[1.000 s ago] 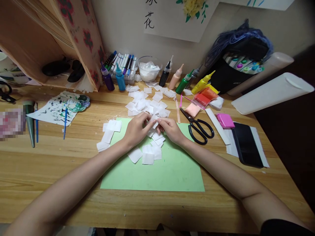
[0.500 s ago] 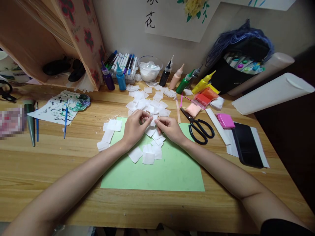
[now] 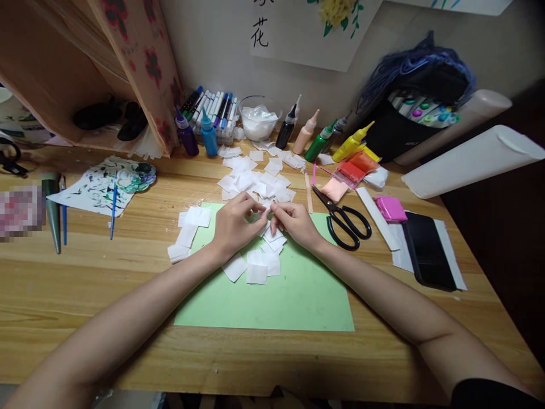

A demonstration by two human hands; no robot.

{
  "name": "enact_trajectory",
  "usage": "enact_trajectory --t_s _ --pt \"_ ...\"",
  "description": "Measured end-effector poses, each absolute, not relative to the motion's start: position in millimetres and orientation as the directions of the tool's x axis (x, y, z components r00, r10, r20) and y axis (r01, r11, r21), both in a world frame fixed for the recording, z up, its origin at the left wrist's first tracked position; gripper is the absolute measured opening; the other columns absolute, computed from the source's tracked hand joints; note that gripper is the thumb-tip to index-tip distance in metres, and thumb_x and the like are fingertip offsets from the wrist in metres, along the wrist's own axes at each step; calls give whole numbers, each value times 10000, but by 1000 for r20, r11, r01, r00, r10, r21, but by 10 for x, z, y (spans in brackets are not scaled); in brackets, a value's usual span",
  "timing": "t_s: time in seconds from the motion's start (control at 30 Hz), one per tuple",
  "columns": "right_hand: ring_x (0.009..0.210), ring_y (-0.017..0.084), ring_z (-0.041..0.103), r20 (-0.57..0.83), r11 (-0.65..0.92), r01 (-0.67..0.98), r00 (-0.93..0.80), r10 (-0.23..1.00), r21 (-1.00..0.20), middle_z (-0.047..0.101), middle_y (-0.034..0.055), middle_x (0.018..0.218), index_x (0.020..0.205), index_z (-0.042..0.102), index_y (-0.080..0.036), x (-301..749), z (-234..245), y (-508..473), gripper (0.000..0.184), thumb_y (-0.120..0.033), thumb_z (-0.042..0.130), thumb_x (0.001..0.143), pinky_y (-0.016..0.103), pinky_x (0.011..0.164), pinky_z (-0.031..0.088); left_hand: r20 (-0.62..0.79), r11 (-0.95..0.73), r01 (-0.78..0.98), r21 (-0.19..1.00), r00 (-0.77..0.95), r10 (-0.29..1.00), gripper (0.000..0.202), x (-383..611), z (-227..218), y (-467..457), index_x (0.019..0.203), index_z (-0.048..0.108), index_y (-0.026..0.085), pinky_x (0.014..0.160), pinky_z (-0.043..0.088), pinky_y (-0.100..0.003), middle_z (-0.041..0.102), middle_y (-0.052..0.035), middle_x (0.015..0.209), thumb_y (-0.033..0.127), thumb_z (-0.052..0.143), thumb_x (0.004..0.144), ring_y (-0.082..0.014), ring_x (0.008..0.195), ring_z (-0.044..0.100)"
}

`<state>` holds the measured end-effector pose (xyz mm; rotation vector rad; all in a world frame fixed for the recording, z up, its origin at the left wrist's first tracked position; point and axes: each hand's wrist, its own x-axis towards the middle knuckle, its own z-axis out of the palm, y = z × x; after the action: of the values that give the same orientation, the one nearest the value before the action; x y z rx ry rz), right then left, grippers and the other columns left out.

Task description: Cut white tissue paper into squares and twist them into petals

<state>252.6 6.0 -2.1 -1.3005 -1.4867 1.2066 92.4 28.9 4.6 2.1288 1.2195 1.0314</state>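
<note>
My left hand [image 3: 235,224] and my right hand [image 3: 297,222] meet over the top part of a green sheet of paper [image 3: 272,307]. Both are closed in a pinch, fingertips almost touching, on a small white paper piece [image 3: 269,208] that my fingers mostly hide. Loose white paper squares [image 3: 257,274] lie on the green sheet below my hands. Just beyond my fingertips spreads a pile of similar white squares [image 3: 244,180]. More squares [image 3: 186,235] overlap the sheet's left edge.
Black-handled scissors [image 3: 347,221] lie right of my right hand, near pink clay [image 3: 390,209] and a black phone [image 3: 428,250]. Paint bottles [image 3: 208,136], markers [image 3: 219,111] and a glass bowl [image 3: 259,118] line the back. Paintbrushes [image 3: 113,210] rest at left.
My fingertips have come closer together. The white square that showed flat between them is now mostly hidden and looks smaller. Everything else stays in place.
</note>
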Motion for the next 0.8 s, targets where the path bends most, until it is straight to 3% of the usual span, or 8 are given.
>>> enact_trajectory --t_s 0.33,0.53,0.8 --pt "469 91 415 -18 35 271 -191 982 -962 594 -1 507 563 561 -167 2533 6 59 381 -336 464 891 238 502 317 304 -423 475 772 309 901 108 919 67 323 633 639 170 531 363 -248 557 1 637 234 646 721 -105 564 465" --pt "438 81 431 -69 -21 218 -215 974 -976 593 -14 505 681 589 -163 2524 26 51 242 -323 521 849 232 466 294 299 -416 463 783 306 904 124 911 54 335 619 626 159 538 360 -246 573 -2 649 226 646 720 -102 577 476" --pt "453 95 482 -83 -35 214 -216 973 -976 587 -20 502 696 574 -165 2530 -14 53 219 -325 531 839 232 492 336 288 -402 467 788 297 910 124 918 62 329 623 638 156 543 364 -246 564 4 644 229 640 723 -101 585 480"
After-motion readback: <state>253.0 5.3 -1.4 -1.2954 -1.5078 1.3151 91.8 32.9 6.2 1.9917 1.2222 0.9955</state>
